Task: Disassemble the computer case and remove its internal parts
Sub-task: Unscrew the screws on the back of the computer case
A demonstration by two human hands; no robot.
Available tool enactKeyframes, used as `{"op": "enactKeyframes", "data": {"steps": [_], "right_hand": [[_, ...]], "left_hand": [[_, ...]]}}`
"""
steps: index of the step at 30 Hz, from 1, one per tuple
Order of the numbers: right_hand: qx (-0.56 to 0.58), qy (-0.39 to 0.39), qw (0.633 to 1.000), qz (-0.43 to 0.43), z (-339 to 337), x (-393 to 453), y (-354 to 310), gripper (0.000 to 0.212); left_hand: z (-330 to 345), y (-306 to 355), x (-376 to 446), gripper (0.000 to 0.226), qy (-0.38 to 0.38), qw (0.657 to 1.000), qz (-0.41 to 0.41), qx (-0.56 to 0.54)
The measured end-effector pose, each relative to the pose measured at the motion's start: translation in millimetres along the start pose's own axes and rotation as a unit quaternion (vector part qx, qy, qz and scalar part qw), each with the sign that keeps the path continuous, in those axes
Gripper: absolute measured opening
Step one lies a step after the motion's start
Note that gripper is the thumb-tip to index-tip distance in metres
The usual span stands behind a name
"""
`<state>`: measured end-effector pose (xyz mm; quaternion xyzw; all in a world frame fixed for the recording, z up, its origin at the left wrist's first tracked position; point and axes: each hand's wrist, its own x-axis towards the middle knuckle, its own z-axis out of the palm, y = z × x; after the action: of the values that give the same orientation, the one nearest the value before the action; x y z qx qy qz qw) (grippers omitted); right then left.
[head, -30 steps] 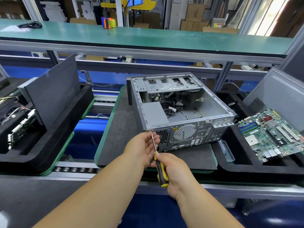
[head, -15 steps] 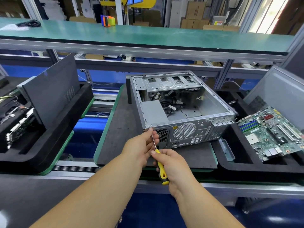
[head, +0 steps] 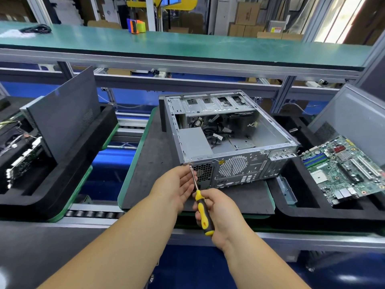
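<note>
So the open computer case [head: 229, 142] sits on its side on a dark mat [head: 150, 163] in the middle of the conveyor line, rear panel facing the camera, cables bundled inside. To the right a black foam tray [head: 302, 207] holds a motherboard [head: 343, 170] leaning in it. On the left another foam tray [head: 62, 174] has a dark side panel [head: 62, 113] standing upright. Right hand [head: 218, 209] is wrapped tight around a yellow-and-black screwdriver [head: 203, 211], tip at the case's top-left rear corner. Left hand [head: 175, 186] is loosely curled, fingers steadying the shaft right by the tip.
</note>
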<state>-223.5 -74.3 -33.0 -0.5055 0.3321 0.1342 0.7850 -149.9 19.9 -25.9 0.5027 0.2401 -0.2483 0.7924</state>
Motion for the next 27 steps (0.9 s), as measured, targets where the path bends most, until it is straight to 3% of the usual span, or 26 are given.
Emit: {"op": "enactKeyframes", "data": {"steps": [9,23,27], "right_hand": [[-0.037,0.004,0.999,-0.015,-6.3,3.6,11.1,0.022],[-0.077,-0.004,0.995,-0.066,-5.5,-4.7,8.5,0.028],[-0.108,0.015,0.991,-0.078,-6.4,-0.9,5.9,0.018]], "left_hand": [[3.2,1.3,-0.3,0.030,0.021,1.000,-0.011,0.004],[6.6,-0.4,-3.3,0.014,0.010,1.000,0.001,0.003],[10.0,1.9,-5.6,0.016,0.007,1.000,-0.010,-0.003]]}}
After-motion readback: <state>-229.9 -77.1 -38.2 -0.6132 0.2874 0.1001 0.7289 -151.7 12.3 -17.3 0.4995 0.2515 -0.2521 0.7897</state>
